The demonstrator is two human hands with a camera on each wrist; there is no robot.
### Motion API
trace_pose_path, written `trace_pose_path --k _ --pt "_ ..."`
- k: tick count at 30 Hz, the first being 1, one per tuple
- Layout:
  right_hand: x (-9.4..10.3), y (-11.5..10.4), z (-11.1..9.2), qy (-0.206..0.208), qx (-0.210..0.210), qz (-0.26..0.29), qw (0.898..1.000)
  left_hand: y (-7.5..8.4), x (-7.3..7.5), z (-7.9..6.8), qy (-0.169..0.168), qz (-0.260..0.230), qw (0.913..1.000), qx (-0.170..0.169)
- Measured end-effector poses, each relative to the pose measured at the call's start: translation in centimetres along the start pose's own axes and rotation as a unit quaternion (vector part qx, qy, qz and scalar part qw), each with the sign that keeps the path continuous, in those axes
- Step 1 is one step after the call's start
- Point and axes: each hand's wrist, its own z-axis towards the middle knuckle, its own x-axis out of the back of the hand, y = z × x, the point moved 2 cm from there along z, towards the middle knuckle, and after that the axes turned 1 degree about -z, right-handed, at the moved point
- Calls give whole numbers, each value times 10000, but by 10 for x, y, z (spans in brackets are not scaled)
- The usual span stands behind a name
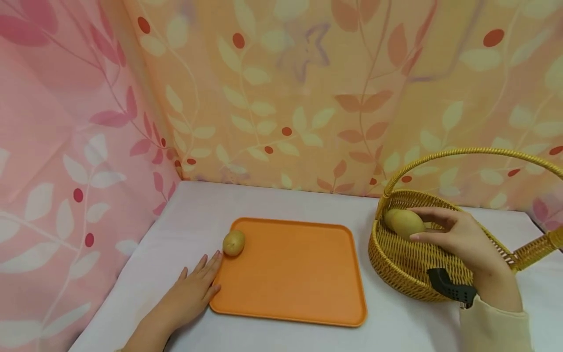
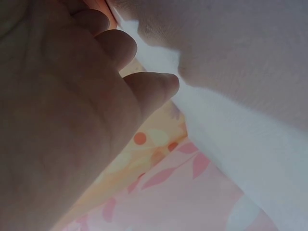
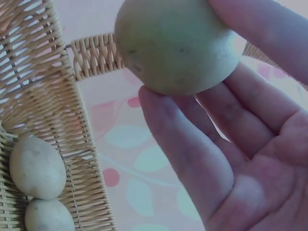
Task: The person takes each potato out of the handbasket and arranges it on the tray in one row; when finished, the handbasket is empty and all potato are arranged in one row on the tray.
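Observation:
My right hand (image 1: 459,239) holds a potato (image 1: 408,225) between thumb and fingers over the wicker basket (image 1: 396,274). In the right wrist view this potato shows a greenish tint. Two more potatoes lie inside the basket in that view, an upper potato (image 3: 37,167) and a lower potato (image 3: 49,215). My left hand (image 1: 186,298) lies flat with straight fingers at the left edge of the orange tray (image 1: 290,274). Just beyond its fingertips, one potato (image 1: 234,243) sits on the tray's upper left corner. The left wrist view shows the left hand's loosely extended fingers.
A tall arched handle (image 1: 466,150) rises over the basket. Both tray and basket stand on a white-covered table (image 1: 198,205). Behind it hangs a leaf-patterned yellow cloth (image 1: 272,161), and a pink cloth (image 1: 48,161) hangs on the left.

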Motion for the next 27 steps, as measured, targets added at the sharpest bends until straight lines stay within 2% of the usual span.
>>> trace_pose_path --k 6,11,17,24,27 --pt "-4 -1 -6 61 -32 23 10000 -2 -5 -3 -50 -16 10000 -34" --pt "-4 -5 -5 131 -60 -7 9999 -3 -6 -4 43 -26 10000 -37" --pt "-7 -7 -3 14 -94 168 9998 -5 -7 -5 17 -59 10000 14" --pt "-4 -8 -7 156 -308 71 9994 -6 -9 -3 142 -75 9998 -99" --pt "-3 -11 -9 165 -266 142 9994 -5 -8 -2 198 58 9997 -153"
